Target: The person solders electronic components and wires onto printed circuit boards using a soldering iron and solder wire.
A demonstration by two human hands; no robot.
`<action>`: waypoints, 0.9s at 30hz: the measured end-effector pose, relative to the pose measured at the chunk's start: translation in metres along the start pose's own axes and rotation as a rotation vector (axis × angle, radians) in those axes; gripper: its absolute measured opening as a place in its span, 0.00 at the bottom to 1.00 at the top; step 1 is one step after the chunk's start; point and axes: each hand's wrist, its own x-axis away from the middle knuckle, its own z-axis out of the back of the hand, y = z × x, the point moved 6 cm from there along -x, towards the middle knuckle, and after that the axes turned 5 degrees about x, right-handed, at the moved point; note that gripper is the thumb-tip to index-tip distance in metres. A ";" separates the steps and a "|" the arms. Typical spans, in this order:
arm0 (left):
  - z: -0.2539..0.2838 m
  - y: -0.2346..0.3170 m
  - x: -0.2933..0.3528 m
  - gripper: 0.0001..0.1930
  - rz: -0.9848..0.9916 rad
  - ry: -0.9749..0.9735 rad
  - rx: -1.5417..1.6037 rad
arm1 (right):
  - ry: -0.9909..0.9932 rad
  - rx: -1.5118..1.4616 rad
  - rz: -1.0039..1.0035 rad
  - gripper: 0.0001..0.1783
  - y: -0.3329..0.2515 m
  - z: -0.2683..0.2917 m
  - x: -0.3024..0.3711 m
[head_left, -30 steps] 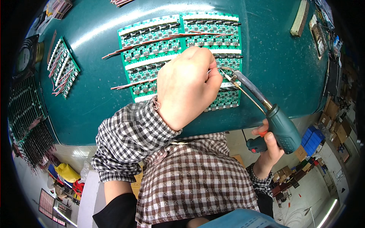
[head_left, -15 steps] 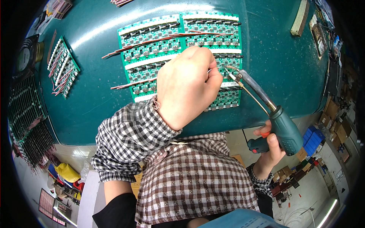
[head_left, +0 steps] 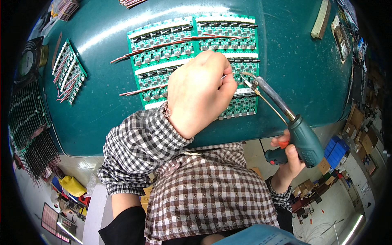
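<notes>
A green circuit board panel [head_left: 163, 52] with rows of small parts and white strips lies on the table. Over its middle is my left hand [head_left: 200, 92], back upward, thumb and forefinger pinched on a thin wire whose pale end barely shows; the palm side is hidden. My right hand [head_left: 292, 161] grips a green soldering gun [head_left: 305, 141] with a red trigger. Its metal tube slants up and left, and the tip [head_left: 243, 76] is over the panel, just right of my left fingertips. A thin solder feed tube runs beneath it. Red and white wires [head_left: 163, 44] lie across the panel.
On the green table [head_left: 102, 122], a smaller board with wires [head_left: 68, 73] lies at the left. Wire bundles [head_left: 67, 9] lie at the far left edge. A wooden block [head_left: 321, 19] and a worn tray [head_left: 339, 38] sit far right. Stacked boards [head_left: 30, 114] stand leftmost.
Both hands have shifted very slightly left. The soldering gun has moved with my right hand, its tip still beside my left fingertips.
</notes>
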 end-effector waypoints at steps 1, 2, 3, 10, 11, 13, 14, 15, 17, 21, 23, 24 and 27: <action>-0.001 0.000 0.000 0.06 0.000 0.000 0.000 | 0.000 0.000 0.000 0.25 0.000 0.000 0.000; -0.001 0.000 0.001 0.06 -0.012 0.014 -0.004 | -0.006 0.048 0.007 0.25 0.000 -0.001 0.001; -0.001 0.000 0.002 0.07 -0.024 0.029 -0.008 | -0.013 0.096 0.014 0.25 -0.001 -0.001 0.001; -0.003 0.001 0.004 0.07 -0.031 0.064 -0.006 | -0.008 0.095 0.013 0.25 0.001 -0.002 0.001; -0.003 0.001 0.004 0.07 -0.031 0.067 -0.003 | -0.003 0.098 0.012 0.25 0.001 -0.001 0.001; -0.004 0.001 0.004 0.07 -0.031 0.070 0.000 | 0.002 0.102 0.011 0.25 0.002 -0.001 0.002; -0.004 0.001 0.004 0.07 -0.036 0.072 -0.013 | 0.003 0.101 0.001 0.26 0.002 -0.001 0.002; -0.004 0.001 0.005 0.07 -0.042 0.074 -0.027 | 0.003 0.101 -0.009 0.26 0.002 -0.001 0.002; -0.005 0.001 0.005 0.07 -0.041 0.078 -0.033 | -0.014 0.061 -0.010 0.25 0.002 0.000 0.001; -0.005 0.002 0.005 0.07 -0.039 0.076 -0.041 | -0.028 0.033 -0.005 0.24 0.001 -0.001 0.001; -0.005 0.003 0.004 0.07 -0.038 0.082 -0.046 | -0.030 0.034 -0.001 0.24 0.001 -0.003 0.001; -0.004 0.003 0.004 0.07 -0.037 0.087 -0.051 | -0.032 0.034 0.002 0.24 0.000 -0.003 0.001; -0.004 0.003 0.005 0.07 -0.043 0.090 -0.046 | -0.033 0.035 0.006 0.23 0.000 -0.004 0.001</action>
